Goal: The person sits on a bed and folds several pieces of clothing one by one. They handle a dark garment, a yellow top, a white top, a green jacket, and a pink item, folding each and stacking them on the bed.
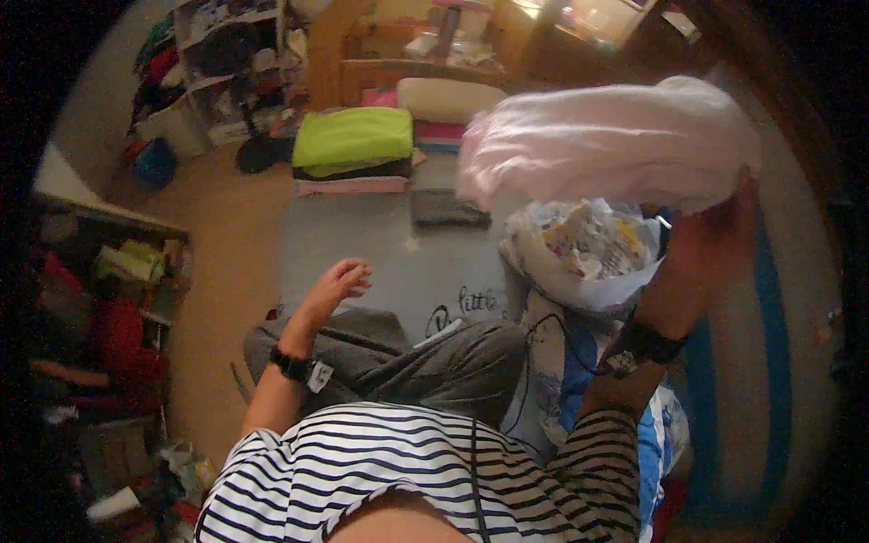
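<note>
My left hand (346, 279) is raised over the grey printed sheet (346, 237), fingers a little curled, with nothing in it. To the right, my right hand (719, 224), blurred, reaches to the near right end of a large pale pink cloth bundle (604, 142); its fingers are partly hidden, so the hold cannot be told. Below the bundle stands a white plastic bag (577, 288) filled with mixed wrappers. A folded dark grey cloth (450, 209) lies left of the bag. Behind it are a stack topped by a lime green folded cloth (354, 139) and a cream cushion-like item (448, 100).
My crossed legs are on the bed, a thin white stick-like item (438, 334) on them. A dark cable (526, 360) runs by my right knee. Shelves (227, 81) with clothes, a fan-like stand (256, 153) and a blue round item (155, 163) stand at left.
</note>
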Action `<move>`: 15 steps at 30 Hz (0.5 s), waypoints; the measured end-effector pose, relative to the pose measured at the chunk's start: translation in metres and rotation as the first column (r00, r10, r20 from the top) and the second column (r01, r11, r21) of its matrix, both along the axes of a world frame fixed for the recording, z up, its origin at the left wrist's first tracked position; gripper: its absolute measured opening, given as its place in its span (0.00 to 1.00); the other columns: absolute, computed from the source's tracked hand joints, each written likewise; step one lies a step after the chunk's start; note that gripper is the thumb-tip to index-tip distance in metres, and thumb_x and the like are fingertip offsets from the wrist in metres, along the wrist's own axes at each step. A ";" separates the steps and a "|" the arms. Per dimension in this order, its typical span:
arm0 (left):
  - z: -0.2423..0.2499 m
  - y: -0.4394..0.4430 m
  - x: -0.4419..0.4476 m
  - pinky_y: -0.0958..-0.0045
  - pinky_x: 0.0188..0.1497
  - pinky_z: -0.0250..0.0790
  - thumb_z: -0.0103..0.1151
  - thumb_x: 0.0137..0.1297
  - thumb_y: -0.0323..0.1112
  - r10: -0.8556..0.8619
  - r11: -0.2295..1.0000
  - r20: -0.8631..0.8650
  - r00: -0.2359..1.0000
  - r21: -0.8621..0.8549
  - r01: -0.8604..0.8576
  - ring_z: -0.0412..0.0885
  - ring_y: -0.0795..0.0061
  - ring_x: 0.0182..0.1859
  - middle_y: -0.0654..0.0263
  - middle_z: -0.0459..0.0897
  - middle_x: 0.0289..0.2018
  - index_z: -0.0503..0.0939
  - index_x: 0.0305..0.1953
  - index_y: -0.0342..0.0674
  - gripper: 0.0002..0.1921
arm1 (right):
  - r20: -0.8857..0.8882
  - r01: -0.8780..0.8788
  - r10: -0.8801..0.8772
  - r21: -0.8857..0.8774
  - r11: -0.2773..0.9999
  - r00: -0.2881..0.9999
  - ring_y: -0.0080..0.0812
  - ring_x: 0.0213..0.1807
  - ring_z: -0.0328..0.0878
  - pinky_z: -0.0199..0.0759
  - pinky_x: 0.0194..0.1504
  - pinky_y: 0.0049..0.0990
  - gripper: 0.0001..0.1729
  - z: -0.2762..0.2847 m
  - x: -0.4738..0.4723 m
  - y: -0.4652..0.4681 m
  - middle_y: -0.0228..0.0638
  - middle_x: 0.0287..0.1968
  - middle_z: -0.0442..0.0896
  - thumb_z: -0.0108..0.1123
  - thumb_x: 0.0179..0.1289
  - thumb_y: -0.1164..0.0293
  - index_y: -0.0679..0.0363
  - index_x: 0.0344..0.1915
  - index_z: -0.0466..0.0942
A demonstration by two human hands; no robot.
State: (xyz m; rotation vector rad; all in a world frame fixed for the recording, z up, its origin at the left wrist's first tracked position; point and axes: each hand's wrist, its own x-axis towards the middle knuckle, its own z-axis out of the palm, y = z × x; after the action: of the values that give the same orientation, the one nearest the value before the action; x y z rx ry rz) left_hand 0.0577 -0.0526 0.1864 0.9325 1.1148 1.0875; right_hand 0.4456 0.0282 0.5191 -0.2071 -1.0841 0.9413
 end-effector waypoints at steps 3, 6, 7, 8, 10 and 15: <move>0.040 0.003 0.003 0.69 0.50 0.68 0.48 0.67 0.51 0.038 0.998 0.179 0.983 0.035 -0.045 0.76 0.69 0.48 0.62 0.74 0.48 0.68 0.53 0.37 0.23 | -0.111 -0.343 0.324 -0.279 0.897 0.939 0.37 0.51 0.73 0.68 0.54 0.35 0.15 -0.038 -0.025 0.045 0.41 0.49 0.77 0.54 0.62 0.69 0.63 0.48 0.74; 0.049 -0.002 -0.009 0.69 0.50 0.69 0.47 0.67 0.51 0.065 0.995 0.254 0.965 0.055 -0.082 0.76 0.69 0.48 0.61 0.74 0.48 0.69 0.52 0.38 0.23 | -0.092 -0.528 0.532 -0.338 0.779 0.842 0.36 0.49 0.74 0.69 0.53 0.35 0.17 -0.083 -0.054 0.087 0.41 0.47 0.77 0.51 0.64 0.66 0.64 0.49 0.72; 0.046 -0.005 -0.015 0.69 0.49 0.69 0.47 0.67 0.51 0.095 0.994 0.219 0.971 0.031 -0.104 0.76 0.69 0.47 0.62 0.75 0.48 0.69 0.52 0.38 0.22 | -0.086 -0.505 0.514 -0.381 0.775 0.853 0.36 0.49 0.74 0.69 0.53 0.35 0.18 -0.089 -0.061 0.094 0.42 0.46 0.77 0.49 0.66 0.65 0.65 0.50 0.71; 0.040 -0.006 -0.020 0.69 0.49 0.69 0.47 0.67 0.51 0.116 0.992 0.186 0.976 0.023 -0.123 0.76 0.69 0.47 0.62 0.75 0.47 0.70 0.51 0.39 0.22 | 0.032 -0.395 0.433 -0.353 0.848 0.901 0.35 0.46 0.75 0.70 0.50 0.34 0.17 -0.092 -0.064 0.094 0.40 0.44 0.78 0.50 0.64 0.65 0.64 0.48 0.72; 0.026 -0.016 -0.032 0.69 0.48 0.69 0.47 0.68 0.50 0.196 0.979 0.146 0.970 -0.087 -0.184 0.77 0.70 0.46 0.62 0.76 0.46 0.70 0.50 0.40 0.20 | 0.224 -0.016 0.094 -0.327 0.945 0.970 0.34 0.41 0.77 0.73 0.46 0.31 0.14 -0.094 -0.076 0.088 0.36 0.40 0.80 0.53 0.62 0.66 0.62 0.44 0.74; -0.021 -0.029 -0.053 0.70 0.46 0.69 0.46 0.67 0.49 0.276 0.945 0.062 0.959 -0.197 -0.260 0.77 0.70 0.44 0.64 0.77 0.43 0.71 0.47 0.42 0.18 | 0.970 0.404 -0.233 0.189 0.895 0.063 0.31 0.40 0.76 0.71 0.43 0.30 0.13 -0.120 -0.152 0.051 0.36 0.39 0.78 0.53 0.60 0.68 0.62 0.44 0.73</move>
State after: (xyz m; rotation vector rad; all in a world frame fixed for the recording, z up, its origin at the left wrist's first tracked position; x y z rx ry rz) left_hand 0.0043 -0.0813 0.1652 0.5892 1.2718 1.2076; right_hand 0.2938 0.0792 0.3994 -1.3364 -2.1017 0.3159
